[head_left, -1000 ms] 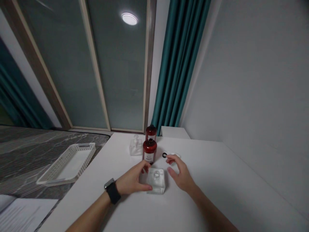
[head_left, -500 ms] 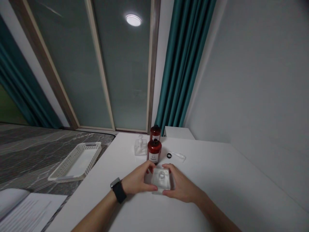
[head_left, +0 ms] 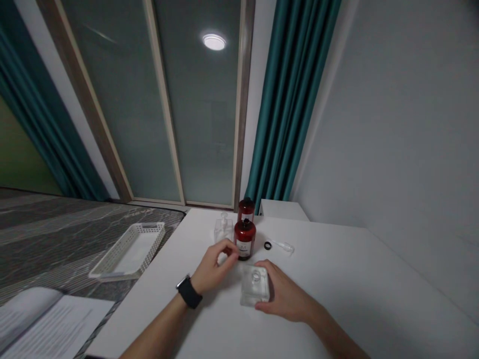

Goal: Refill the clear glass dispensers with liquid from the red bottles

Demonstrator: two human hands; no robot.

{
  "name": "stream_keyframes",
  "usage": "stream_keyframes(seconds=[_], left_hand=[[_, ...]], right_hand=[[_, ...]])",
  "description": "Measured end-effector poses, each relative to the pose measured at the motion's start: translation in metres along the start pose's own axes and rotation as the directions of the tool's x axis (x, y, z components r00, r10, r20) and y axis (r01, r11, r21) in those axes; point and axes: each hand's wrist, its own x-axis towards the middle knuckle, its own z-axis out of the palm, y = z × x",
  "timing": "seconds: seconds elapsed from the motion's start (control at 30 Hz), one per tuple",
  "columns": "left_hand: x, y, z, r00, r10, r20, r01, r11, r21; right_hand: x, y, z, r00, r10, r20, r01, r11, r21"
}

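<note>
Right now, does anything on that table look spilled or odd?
No spill or damage shows. Both red bottles stand upright. Only a black ring and a clear plastic piece lie loose beside them, apart from the open-necked clear bottle in the right hand.

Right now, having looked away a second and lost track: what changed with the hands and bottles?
The left hand let go of the clear square bottle and moved toward the front red bottle. The right hand closed in and now grips it alone. The black ring and white basket stayed put.
</note>
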Motion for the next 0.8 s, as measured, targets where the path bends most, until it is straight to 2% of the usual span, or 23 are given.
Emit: stream_keyframes(seconds=[0.07,0.1,0.17,0.27,0.4,0.47,0.57,0.63,0.8], left_hand=[[0.009,0.003,-0.002,0.979,0.025,-0.204,-0.009,0.997,0.082],[0.014,0.004,-0.002,0.962,0.054,-0.267,-0.02,0.991,0.129],[0.027,0.007,-0.002,0.942,0.112,-0.315,-0.044,0.976,0.214],[0.045,0.009,0.002,0.949,0.128,-0.289,-0.042,0.957,0.286],[0.06,0.002,0.014,0.977,0.088,-0.194,-0.012,0.932,0.362],[0.063,-0.004,0.019,0.979,0.056,-0.195,0.02,0.929,0.369],[0.064,-0.012,0.024,0.97,0.007,-0.244,0.068,0.953,0.295],[0.062,-0.014,0.022,0.973,-0.027,-0.228,0.078,0.972,0.22],[0.053,-0.011,0.006,0.999,-0.045,-0.025,0.048,0.993,0.104]], right_hand=[[0.0,-0.002,-0.001,1.0,-0.004,0.001,0.004,1.0,-0.007],[0.0,-0.002,-0.001,1.0,-0.005,0.005,0.005,1.0,-0.009],[0.0,-0.004,-0.002,1.0,0.002,0.016,-0.002,1.0,-0.016],[0.0,-0.005,-0.004,0.999,0.01,0.033,-0.009,1.0,-0.017],[0.0,-0.005,-0.005,1.0,0.011,0.029,-0.011,1.0,-0.016],[0.0,-0.005,-0.005,0.999,0.01,0.032,-0.01,1.0,-0.013],[0.0,-0.005,-0.006,0.999,0.007,0.038,-0.007,1.0,-0.002],[0.0,-0.005,-0.007,0.999,0.006,0.045,-0.006,1.0,0.006],[-0.001,-0.003,-0.012,0.996,-0.005,0.089,0.001,0.999,0.037]])
